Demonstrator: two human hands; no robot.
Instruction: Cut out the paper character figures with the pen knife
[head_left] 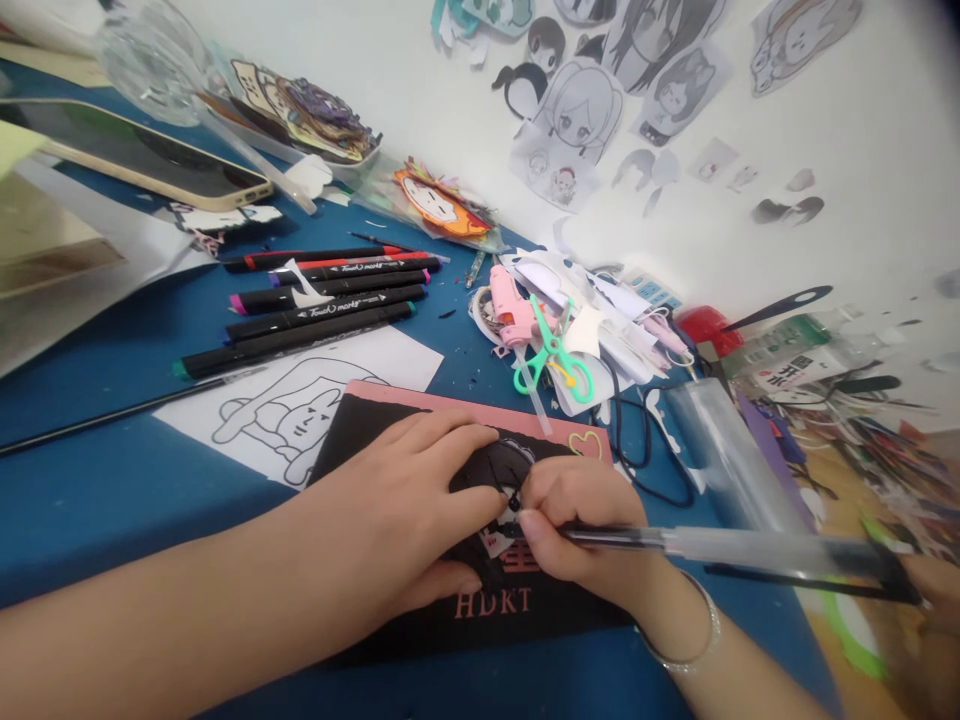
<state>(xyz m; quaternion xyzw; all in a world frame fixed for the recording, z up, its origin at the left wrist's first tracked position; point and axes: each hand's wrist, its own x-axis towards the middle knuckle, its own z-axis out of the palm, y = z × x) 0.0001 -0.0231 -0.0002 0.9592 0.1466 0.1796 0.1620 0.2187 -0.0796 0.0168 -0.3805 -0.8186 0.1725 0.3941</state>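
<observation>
A small paper cutout with dark hair lies on a black and pink box marked HDKT. My left hand rests over the cutout, its fingers spread and pressing it down. In my right hand a black pen with a clear barrel is gripped, its back end pointing right. The pen's tip meets the cutout near my left fingers; my fingers partly hide the contact. A sheet with a line drawing lies partly under the box.
Several black markers lie at the left behind the drawing. Green scissors and a pink glue gun sit among paper scraps at the back. A phone lies at upper left. Drawings hang on the wall.
</observation>
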